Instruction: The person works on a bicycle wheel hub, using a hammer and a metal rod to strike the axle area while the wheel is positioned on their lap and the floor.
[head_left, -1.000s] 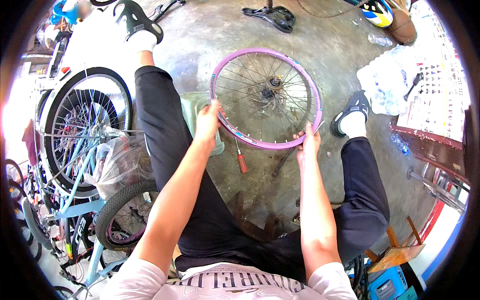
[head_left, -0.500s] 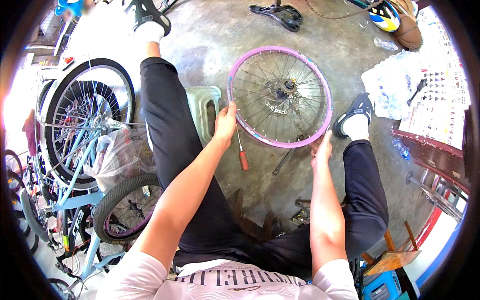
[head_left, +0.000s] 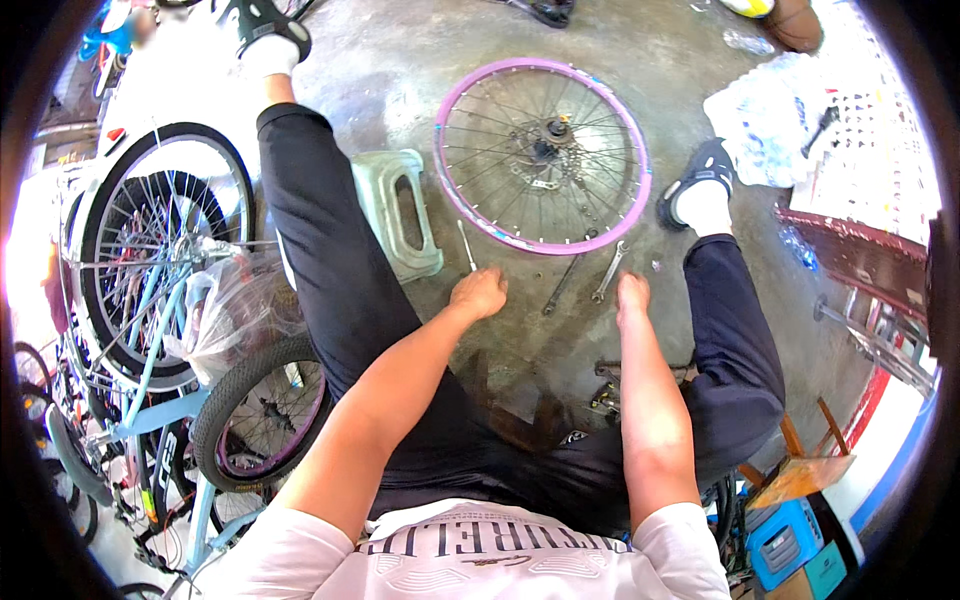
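A bicycle wheel rim with a pink-purple finish (head_left: 440,150) lies on the concrete floor, without a tire, its hub and brake disc inside the spokes. My left hand (head_left: 480,293) is closed at the lower end of a screwdriver (head_left: 466,243), covering its handle; the metal shaft points away from me. To the right, my right hand (head_left: 632,292) hangs low with curled fingers; whether it holds anything is hidden. A shiny combination wrench (head_left: 609,272) lies just left of it. A darker wrench (head_left: 563,286) reaches partly under the rim. Both hands are off the rim.
A pale green plastic stool (head_left: 385,215) lies beside my left leg. Bicycles and a loose tire (head_left: 215,450) crowd the left side, with a clear plastic bag (head_left: 235,310). Bagged clear bottles (head_left: 765,125) lie past my right foot, near a dark red wooden edge (head_left: 850,250).
Both hands have left the rim and come down toward me. My left hand now covers the screwdriver's red handle, and the shiny wrench has come into sight. The whole view has shifted.
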